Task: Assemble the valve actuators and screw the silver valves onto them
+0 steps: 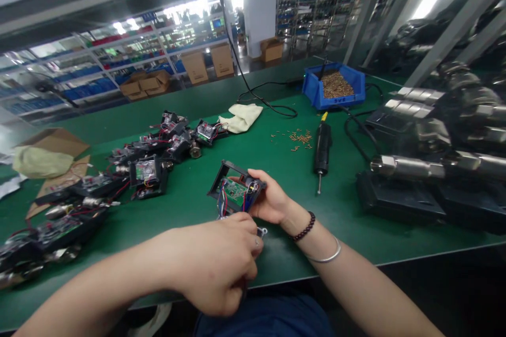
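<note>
My right hand (272, 196) is closed on a black plastic housing (222, 171), gripping its right side. A green circuit board (234, 192) sits inside the frame of this housing, with red, white and blue wires running from it. Nearer to me, my left hand (221, 260) is seen from its back, fingers curled round a part mostly hidden beneath them. Only a small grey lug (263, 231) of that part shows beside the fingers. Wires from the board run down towards this hand. To the right lies a black electric screwdriver (323, 147), its bit pointing towards me.
Several opened housings with boards (146, 171) crowd the left of the green table (190, 210). Loose screws (301, 137) lie before a blue bin (334, 87) full of screws. Black units with metal fittings (407, 168) stand at right. A pale cloth (243, 117) lies behind.
</note>
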`<state>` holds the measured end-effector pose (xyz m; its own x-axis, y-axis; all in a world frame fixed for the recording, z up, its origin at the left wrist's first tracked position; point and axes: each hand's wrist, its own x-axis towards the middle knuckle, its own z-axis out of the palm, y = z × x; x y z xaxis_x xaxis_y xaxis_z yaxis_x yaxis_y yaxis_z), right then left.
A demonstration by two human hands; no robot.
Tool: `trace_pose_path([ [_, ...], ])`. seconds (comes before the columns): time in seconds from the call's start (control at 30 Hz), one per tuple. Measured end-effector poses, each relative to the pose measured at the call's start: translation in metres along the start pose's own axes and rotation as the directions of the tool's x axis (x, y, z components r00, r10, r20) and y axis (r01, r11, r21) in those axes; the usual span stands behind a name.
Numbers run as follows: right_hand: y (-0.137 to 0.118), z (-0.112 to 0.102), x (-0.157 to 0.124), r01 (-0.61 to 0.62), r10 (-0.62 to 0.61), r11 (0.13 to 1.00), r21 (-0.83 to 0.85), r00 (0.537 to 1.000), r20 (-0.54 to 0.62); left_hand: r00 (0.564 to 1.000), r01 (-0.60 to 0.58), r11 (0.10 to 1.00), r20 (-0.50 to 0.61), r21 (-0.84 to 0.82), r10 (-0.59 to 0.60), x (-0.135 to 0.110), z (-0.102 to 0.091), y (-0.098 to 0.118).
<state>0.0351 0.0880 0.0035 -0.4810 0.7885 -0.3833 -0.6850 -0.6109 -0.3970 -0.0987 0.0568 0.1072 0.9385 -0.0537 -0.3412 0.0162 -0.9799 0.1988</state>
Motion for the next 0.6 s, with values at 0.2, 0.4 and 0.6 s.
trace_pose_path([
  [0.2, 0.002, -0.002, -0.001, -0.037, 0.038, 0.999, -0.036, 0.999, 0.030, 0.998, 0.069, 0.996, -0.006, 0.062, -0.068, -0.007, 0.015, 0.015],
  [0.4, 0.004, -0.004, 0.001, 0.008, -0.007, 1.000, -0.016, 0.998, 0.055, 0.971, 0.074, 0.977, -0.240, 0.199, -0.025, 0.000, 0.042, 0.013],
  [0.6, 0.001, -0.009, 0.004, 0.068, -0.067, 0.997, -0.028, 0.996, 0.050, 0.872, 0.014, 0.899, -0.445, 0.437, 0.203, 0.008, 0.053, 0.002],
])
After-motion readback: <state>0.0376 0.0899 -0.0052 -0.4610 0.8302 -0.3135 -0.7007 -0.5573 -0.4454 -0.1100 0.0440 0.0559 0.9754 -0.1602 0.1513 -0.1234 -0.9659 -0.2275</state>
